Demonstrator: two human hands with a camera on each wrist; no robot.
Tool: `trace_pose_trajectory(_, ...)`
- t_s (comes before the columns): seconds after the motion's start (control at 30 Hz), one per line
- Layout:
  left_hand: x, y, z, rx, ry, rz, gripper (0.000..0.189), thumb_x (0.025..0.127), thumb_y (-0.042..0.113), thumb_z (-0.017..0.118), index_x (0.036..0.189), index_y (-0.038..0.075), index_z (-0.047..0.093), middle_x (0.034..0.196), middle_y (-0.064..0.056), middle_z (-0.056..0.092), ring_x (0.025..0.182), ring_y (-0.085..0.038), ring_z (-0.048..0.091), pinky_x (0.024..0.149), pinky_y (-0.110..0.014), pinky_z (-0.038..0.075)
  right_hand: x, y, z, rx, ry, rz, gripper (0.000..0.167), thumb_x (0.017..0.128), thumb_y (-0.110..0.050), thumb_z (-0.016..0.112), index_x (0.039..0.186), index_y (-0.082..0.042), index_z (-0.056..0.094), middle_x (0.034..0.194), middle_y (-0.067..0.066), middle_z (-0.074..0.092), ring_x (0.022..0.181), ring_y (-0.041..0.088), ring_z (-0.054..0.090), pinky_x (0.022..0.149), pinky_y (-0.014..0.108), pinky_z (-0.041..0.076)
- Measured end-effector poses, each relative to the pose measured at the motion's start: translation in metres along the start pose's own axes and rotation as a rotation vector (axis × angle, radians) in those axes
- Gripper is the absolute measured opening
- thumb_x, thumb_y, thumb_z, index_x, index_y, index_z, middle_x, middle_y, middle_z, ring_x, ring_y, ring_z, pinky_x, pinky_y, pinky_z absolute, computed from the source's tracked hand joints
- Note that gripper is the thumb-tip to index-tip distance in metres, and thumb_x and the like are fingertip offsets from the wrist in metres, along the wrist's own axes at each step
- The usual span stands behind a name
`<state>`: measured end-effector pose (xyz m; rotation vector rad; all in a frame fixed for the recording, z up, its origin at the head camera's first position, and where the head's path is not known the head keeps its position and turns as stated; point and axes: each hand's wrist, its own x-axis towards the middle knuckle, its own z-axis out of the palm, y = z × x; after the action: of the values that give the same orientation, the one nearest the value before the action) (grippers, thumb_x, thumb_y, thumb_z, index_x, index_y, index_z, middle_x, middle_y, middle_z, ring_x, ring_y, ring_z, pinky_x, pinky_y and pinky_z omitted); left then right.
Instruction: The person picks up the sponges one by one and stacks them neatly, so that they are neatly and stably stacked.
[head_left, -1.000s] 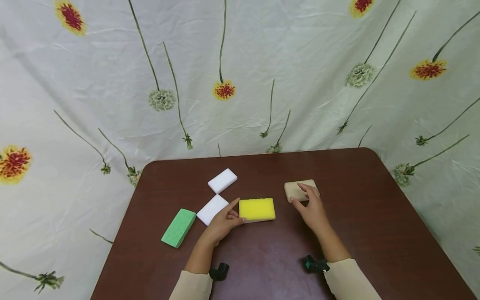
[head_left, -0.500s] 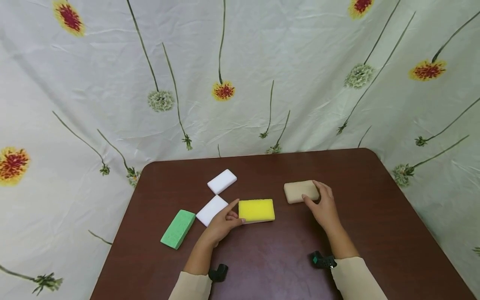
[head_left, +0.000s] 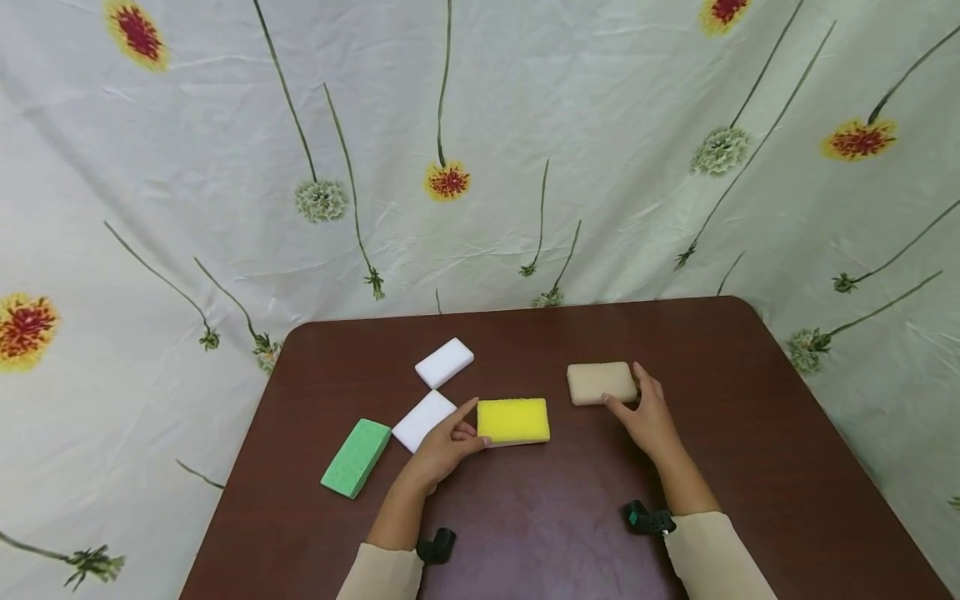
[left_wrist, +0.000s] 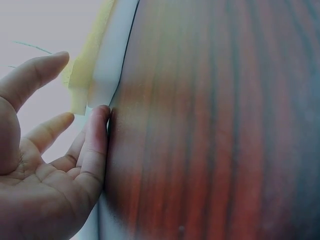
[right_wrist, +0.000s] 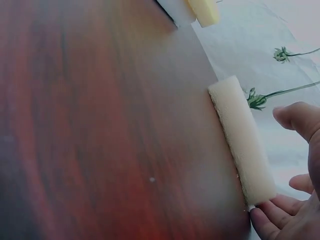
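My left hand point(head_left: 442, 450) rests at the left end of a yellow sponge point(head_left: 513, 420), its fingertips at that end. A white layer point(left_wrist: 107, 65) lies under the yellow in the left wrist view; whether it is a separate block is unclear. Around the right end of a beige sponge point(head_left: 602, 383) lies my right hand point(head_left: 647, 417). In the right wrist view its lower fingers touch the end of that sponge, while the thumb point(right_wrist: 295, 117) stands apart from it. Both sponges lie flat on the table.
A white sponge block point(head_left: 423, 419) lies left of the yellow sponge, partly behind my left hand. Another white block point(head_left: 445, 362) lies farther back. A green sponge point(head_left: 357, 458) is at the far left. The dark brown table point(head_left: 750, 433) meets a flowered cloth point(head_left: 600, 125) behind.
My right hand has slid right, from over the beige sponge to its right end, baring its top. The sponge has barely moved. My left hand and the other sponges stay put.
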<state>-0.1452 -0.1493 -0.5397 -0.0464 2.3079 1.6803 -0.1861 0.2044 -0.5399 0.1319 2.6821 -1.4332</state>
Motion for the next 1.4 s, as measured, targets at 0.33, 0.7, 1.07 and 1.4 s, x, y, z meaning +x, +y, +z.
trace_pose_trajectory(0.33,-0.001,0.002,-0.001,-0.007,-0.007,0.002,0.073,0.087,0.022,0.079,0.152,0.024,0.047,0.102,-0.008,0.058,0.089,-0.019,0.052,0.074,-0.03,0.046,0.005,0.004,0.003,-0.072,-0.05,-0.043,0.1,0.092,-0.042,0.073,0.163,-0.007,0.01,0.156,0.026,0.029,0.134,0.043,0.045,0.1,0.056,0.048)
trace_pose_trajectory(0.7,0.0,0.0,0.002,0.0,0.019,-0.013,0.071,0.088,0.018,0.078,0.152,0.022,0.047,0.103,-0.009,0.057,0.09,-0.02,0.052,0.075,-0.031,0.045,0.014,0.011,0.002,-0.12,-0.054,-0.086,0.085,0.092,-0.027,0.074,0.158,-0.003,0.027,0.144,0.023,0.04,0.122,0.038,0.05,0.095,0.05,0.048)
trace_pose_trajectory(1.07,-0.002,0.0,-0.002,0.005,-0.023,-0.01,0.074,0.087,0.026,0.079,0.153,0.026,0.045,0.105,-0.008,0.057,0.091,-0.018,0.052,0.075,-0.028,0.046,0.012,0.012,0.004,-0.154,-0.053,-0.079,0.082,0.093,-0.031,0.074,0.157,-0.005,0.029,0.147,0.021,0.038,0.124,0.037,0.049,0.096,0.05,0.047)
trace_pose_trajectory(1.4,0.0,0.0,0.0,-0.008,-0.001,-0.004,0.072,0.087,0.021,0.079,0.152,0.024,0.047,0.103,-0.008,0.057,0.09,-0.02,0.052,0.075,-0.03,0.045,0.011,0.012,0.003,-0.142,-0.042,-0.071,0.076,0.092,-0.034,0.074,0.152,-0.006,0.036,0.144,0.02,0.039,0.123,0.036,0.05,0.094,0.048,0.046)
